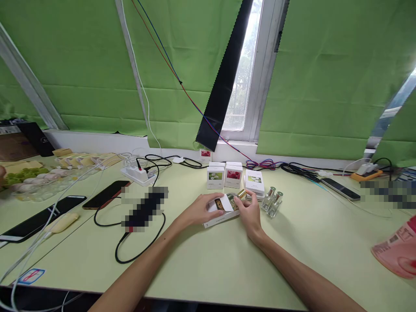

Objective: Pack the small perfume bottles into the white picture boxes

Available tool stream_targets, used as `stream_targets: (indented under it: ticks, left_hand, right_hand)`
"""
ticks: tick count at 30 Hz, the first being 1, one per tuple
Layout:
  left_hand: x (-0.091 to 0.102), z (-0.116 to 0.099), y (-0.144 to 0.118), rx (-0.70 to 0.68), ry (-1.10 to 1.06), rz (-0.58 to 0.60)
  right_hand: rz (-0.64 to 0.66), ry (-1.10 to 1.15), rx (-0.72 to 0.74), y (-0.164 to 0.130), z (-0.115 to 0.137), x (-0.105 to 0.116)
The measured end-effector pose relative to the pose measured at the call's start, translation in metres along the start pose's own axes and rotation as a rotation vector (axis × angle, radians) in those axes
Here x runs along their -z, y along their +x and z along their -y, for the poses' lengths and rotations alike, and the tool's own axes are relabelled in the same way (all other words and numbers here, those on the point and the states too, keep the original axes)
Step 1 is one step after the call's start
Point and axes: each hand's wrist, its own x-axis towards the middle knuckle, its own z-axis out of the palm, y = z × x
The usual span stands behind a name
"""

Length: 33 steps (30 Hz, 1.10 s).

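A small white carton point(221, 220) with a printed picture lies on its side on the table. My left hand point(203, 209) is closed around its left part, thumb over the top. At the carton's right end, my right hand point(250, 214) has its fingers closed around a small glass bottle with a gold cap point(241, 193). The bottle's body is partly covered by the fingers and the carton, so I cannot tell how deep it sits. Just right of that hand, several clear glass bottles with silvery caps point(275, 203) lean or lie close together.
Behind my hands stand white cartons with flower pictures point(215, 177), and another carton point(254, 182) lies tilted. Phones point(105, 194), a power strip point(139, 174) and black cables point(139, 262) spread across the left. A pink packet point(398, 251) and another phone point(340, 189) are at right.
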Motion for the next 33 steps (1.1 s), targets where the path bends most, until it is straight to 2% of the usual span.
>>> stream_targets:
  ticks: [5,9,14,33]
  left_hand:
    - [0.002,0.002,-0.008,-0.038,0.131,0.028]
    - [0.004,-0.004,-0.014,0.033,0.264,0.061]
    - [0.003,-0.009,-0.014,0.049,0.347,0.02]
    - [-0.002,-0.009,-0.012,0.072,0.16,0.021]
  right_hand:
    - [-0.019,-0.015,0.031,0.003,-0.003,0.0]
    - [-0.033,-0.036,0.051,0.004,-0.005,0.0]
    - [-0.047,-0.058,0.064,0.002,-0.004,0.001]
    - [-0.047,-0.029,0.088,0.001,0.0,0.002]
